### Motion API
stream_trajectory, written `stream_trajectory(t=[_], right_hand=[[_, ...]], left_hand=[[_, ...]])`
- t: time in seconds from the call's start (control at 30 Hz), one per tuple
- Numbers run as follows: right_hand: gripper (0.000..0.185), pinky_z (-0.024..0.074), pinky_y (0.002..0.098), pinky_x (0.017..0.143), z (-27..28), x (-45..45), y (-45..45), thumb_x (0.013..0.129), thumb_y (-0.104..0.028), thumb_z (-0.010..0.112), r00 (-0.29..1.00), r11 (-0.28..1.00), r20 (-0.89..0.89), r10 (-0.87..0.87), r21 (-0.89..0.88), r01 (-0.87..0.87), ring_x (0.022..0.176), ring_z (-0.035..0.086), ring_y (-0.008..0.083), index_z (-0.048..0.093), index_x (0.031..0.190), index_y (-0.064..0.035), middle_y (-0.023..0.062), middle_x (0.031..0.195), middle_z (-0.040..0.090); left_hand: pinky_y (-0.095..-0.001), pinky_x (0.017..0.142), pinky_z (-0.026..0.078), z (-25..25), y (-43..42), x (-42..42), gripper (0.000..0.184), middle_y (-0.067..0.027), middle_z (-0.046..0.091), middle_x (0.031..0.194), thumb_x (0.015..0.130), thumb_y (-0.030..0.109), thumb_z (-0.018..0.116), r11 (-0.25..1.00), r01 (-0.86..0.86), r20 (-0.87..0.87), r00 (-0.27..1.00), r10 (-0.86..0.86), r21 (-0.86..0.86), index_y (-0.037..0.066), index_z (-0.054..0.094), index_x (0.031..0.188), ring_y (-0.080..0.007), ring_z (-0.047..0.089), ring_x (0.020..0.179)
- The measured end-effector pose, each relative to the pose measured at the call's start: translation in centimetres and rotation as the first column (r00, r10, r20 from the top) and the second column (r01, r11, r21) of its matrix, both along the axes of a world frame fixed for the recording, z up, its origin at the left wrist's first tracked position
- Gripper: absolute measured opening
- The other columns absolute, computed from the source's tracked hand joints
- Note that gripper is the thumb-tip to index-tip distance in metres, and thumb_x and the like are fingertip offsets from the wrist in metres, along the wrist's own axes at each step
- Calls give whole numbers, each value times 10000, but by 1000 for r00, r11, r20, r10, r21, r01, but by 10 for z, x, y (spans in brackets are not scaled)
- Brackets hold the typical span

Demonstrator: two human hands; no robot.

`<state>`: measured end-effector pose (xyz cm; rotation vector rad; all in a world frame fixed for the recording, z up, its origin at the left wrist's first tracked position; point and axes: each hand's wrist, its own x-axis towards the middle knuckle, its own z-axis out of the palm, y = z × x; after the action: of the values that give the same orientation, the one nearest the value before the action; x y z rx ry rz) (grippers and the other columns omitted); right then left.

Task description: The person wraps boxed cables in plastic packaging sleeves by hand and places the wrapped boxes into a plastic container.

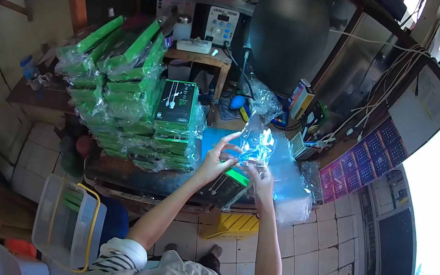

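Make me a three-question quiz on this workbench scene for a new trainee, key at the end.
1. True or false: the left hand and right hand are both at a piece of clear plastic.
2. Where do the stacked, wrapped green boxes stand?
A) On the floor
B) On the bench, left of the hands
C) On the bench, right of the hands
3. Fill in: the see-through basket has a ____ handle.

Key: 1 true; 2 B; 3 yellow.
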<state>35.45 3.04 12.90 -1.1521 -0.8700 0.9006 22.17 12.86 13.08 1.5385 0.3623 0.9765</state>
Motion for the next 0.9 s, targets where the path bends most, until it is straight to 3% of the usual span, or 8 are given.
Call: stream_trajectory(t=[0.1, 0.2, 0.33, 0.4, 0.53, 0.6, 0.73, 0.9], right_hand=[[137, 480, 261, 637, 6, 19, 31, 844, -103, 550, 994, 993, 18, -112, 52, 111, 697, 614, 172, 535, 929, 4, 107, 816, 616], [139, 490, 261, 639, 15, 33, 50, 863, -97, 516, 997, 991, -31, -71, 109, 74, 706, 620, 193, 524, 946, 14, 117, 813, 610], [153, 513, 292, 672, 19, 53, 63, 892, -104, 462, 983, 991, -178, -50, 115, 71, 744, 629, 241, 486, 967, 27, 153, 837, 596], [157, 516, 296, 689, 20, 62, 70, 897, -110, 451, 979, 994, -201, -17, 99, 37, 762, 629, 257, 475, 967, 28, 166, 857, 592], [281, 471, 302, 799, -9, 86, 81, 890, -169, 486, 978, 983, -181, 105, 166, -75, 891, 587, 231, 436, 1091, 21, 155, 932, 584], [462, 405, 307, 878, -20, 91, 68, 861, -248, 545, 992, 999, 118, 36, 12, -38, 986, 531, 214, 370, 1210, 0, 152, 1058, 536], [577, 409, 296, 864, -43, 103, 24, 817, -231, 612, 971, 939, 16, 239, -259, -227, 1015, 507, 202, 307, 1262, -26, 128, 1160, 458], [553, 472, 262, 728, -66, 110, -4, 758, -83, 657, 957, 978, -272, 104, -148, -148, 913, 529, 147, 341, 1209, -30, 88, 1028, 520]], left_hand=[[-248, 726, 487, -6, 5, 16, 656, -112, 556, 1030, 761, -34, 594, 994, -29, 89, 995, 38, -102, 101, 262, 1311, -140, 602, 771], [-258, 758, 481, -10, 9, 27, 644, -116, 547, 1054, 754, -15, 613, 973, -39, 195, 977, 84, -226, 75, 269, 1290, -147, 591, 838], [-272, 796, 447, -39, 2, 34, 621, -107, 577, 1032, 723, 93, 687, 986, -134, 18, 991, 136, -95, 58, 357, 1248, -140, 568, 920], [-258, 793, 444, -53, -5, 37, 540, -104, 597, 985, 716, 127, 701, 953, -233, -255, 926, 278, 192, 40, 441, 1182, -124, 568, 909], [-272, 786, 442, -56, -14, 51, 464, -74, 599, 955, 741, 156, 690, 929, -262, -229, 952, 204, -261, 11, 481, 1129, -121, 561, 878], [-254, 805, 435, -59, -14, 63, 390, -46, 569, 1022, 776, 92, 644, 891, -300, -36, 951, 307, -341, 16, 464, 1114, -111, 545, 907], [-273, 806, 450, -56, -11, 83, 378, -54, 565, 1027, 786, 88, 632, 827, -302, 62, 925, 374, -474, 32, 442, 1107, -129, 555, 909], [-298, 785, 460, -61, -9, 102, 470, -57, 549, 1016, 775, 95, 647, 753, -136, 193, 924, 332, -644, 58, 365, 1150, -130, 542, 912]])
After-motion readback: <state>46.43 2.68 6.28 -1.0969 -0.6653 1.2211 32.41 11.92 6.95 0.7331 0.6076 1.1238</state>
